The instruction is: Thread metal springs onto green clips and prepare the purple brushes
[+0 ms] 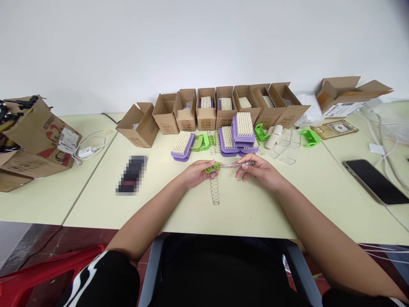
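Black clothes (223,273) are closest. Small cardboard boxes (170,121) stand in a row, some with brushes (206,102) inside. The left hand (197,173) has a green plastic piece (212,168) in its grip; the right hand (260,171) holds a screwdriver (244,163) pointing at it. A wire spring (215,192) is just below; its top is hard to see.

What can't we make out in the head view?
All in the head view:
Thin tool: tip too small to tell against the green piece.
Tool's handle: partly covered by the right hand.
Small boxes: print too small to read.
Far-left carton: cut off by the left edge.
Pixelated patch: masked, unreadable.
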### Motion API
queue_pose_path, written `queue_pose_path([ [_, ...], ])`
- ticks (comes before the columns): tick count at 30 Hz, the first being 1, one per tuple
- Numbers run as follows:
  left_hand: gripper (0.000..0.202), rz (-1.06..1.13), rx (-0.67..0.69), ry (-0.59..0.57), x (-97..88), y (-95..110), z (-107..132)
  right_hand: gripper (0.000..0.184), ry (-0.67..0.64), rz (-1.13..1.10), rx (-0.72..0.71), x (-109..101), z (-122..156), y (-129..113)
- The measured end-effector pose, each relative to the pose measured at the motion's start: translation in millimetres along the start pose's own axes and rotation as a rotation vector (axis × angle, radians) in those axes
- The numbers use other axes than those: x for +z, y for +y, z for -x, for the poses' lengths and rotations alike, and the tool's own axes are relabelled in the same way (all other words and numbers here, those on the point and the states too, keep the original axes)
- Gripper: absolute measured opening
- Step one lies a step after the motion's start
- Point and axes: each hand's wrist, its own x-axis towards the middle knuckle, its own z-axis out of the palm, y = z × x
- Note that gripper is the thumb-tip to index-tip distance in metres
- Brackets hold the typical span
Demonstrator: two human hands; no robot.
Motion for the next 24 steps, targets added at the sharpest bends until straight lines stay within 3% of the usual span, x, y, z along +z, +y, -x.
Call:
queue_pose_path([
  [16, 0.045, -0.041, -0.044, -0.041, -3.1, 1.8, 0.9, 0.027, -0.061, -0.090, 0.073, -4.8, -2.9, 4.6],
  [24, 0.045, -0.018, -0.070, 0.028, 0.8, 3.0, 0.2, 0.033, -0.033, 0.009, 0.063, -5.0, -0.9, -4.2],
])
